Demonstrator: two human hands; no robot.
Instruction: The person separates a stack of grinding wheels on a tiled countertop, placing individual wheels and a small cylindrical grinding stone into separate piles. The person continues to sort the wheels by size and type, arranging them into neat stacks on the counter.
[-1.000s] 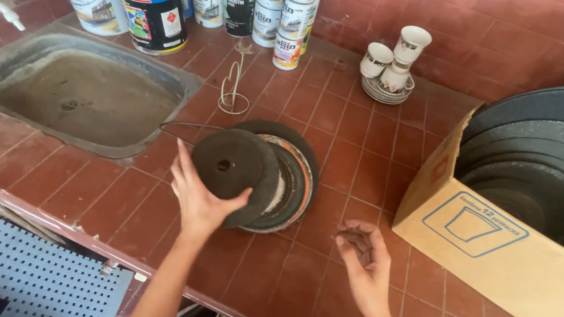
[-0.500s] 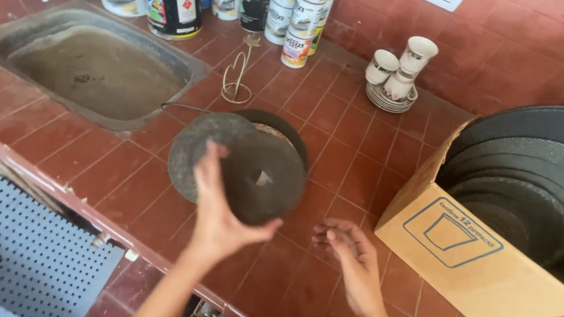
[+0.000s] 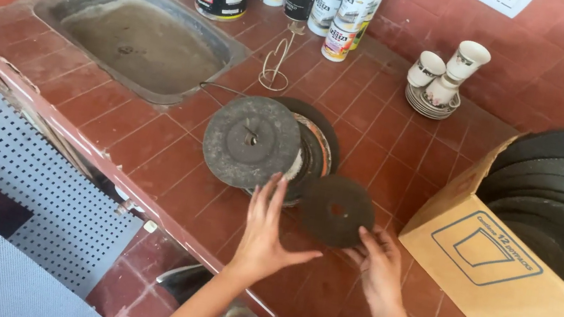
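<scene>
Roughly: two hands [image 3: 266, 235] [image 3: 381, 268], one loose disc [image 3: 338, 210], four cups [image 3: 446, 71]

Soft, even daylight fills the room, bright without harshness. Shadows are faint: a pale one sits under the left hand [image 3: 264, 235] and a thin dark rim under the stacked discs [image 3: 270, 147]. The tiled counter [image 3: 149, 137] has a mild sheen, no real glare. Focus is sharp in the middle; the right hand [image 3: 379, 268] is barely blurred. Straight lines bow near the edges from the wide lens.
</scene>
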